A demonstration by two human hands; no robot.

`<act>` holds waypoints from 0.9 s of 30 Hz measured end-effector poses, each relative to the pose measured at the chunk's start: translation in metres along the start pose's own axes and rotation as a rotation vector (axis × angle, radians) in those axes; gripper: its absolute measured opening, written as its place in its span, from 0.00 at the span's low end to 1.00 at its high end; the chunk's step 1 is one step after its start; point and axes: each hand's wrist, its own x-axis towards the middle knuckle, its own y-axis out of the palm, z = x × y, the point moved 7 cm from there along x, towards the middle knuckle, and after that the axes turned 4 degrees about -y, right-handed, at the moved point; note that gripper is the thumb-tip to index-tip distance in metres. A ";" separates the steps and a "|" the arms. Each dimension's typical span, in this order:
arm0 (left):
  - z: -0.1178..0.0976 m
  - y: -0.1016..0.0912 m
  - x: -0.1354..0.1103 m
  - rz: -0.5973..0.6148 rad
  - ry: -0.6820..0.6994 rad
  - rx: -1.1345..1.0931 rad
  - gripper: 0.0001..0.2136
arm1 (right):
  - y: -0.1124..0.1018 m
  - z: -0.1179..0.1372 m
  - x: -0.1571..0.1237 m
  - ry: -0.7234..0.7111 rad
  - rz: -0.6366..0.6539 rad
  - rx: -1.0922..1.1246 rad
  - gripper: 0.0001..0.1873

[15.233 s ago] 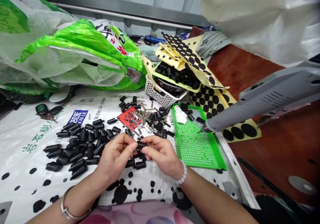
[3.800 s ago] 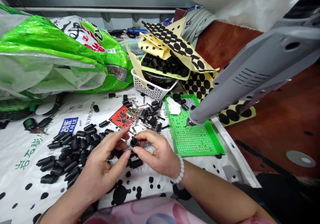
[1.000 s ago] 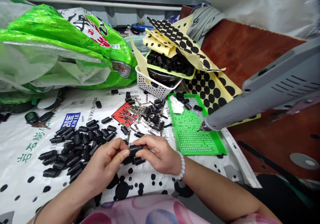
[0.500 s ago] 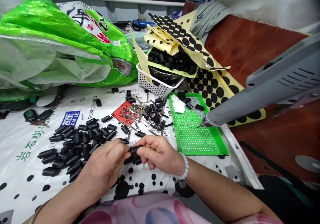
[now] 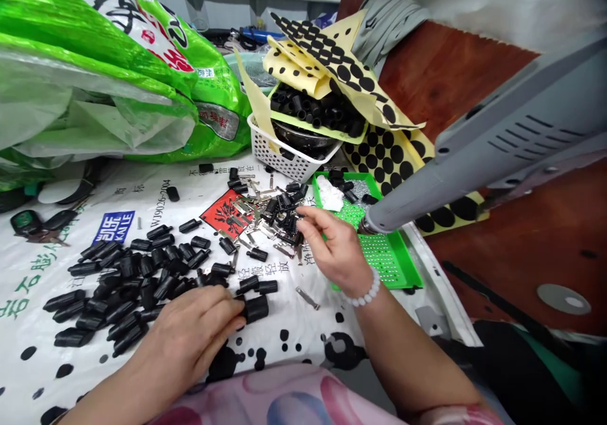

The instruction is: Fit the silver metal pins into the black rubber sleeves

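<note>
hands (image 5: pixel 334 248) parted, 1 blk cyl (image 5: pixel 257 309) at lt (image 5: pixel 196 324)

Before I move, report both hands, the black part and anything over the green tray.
Left hand holding black part by one end. Right hand at small black pieces, grip unclear. Gray tool overhanging green tray.
</note>
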 end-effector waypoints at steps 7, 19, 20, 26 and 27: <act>-0.011 0.012 -0.013 0.061 0.158 0.216 0.08 | 0.013 0.001 -0.003 -0.163 0.261 -0.538 0.07; 0.020 -0.022 -0.012 -0.084 -0.007 0.156 0.08 | 0.037 -0.011 -0.004 -0.210 0.273 -0.800 0.12; 0.033 -0.035 -0.006 -0.136 -0.053 0.182 0.08 | 0.037 -0.012 -0.003 -0.207 0.266 -0.789 0.13; 0.163 -0.079 0.038 -0.045 -0.788 0.413 0.20 | 0.025 -0.003 0.001 -0.205 0.138 -0.517 0.10; 0.177 -0.078 0.046 -0.031 -0.812 0.418 0.21 | 0.021 -0.002 0.002 -0.188 0.107 -0.421 0.09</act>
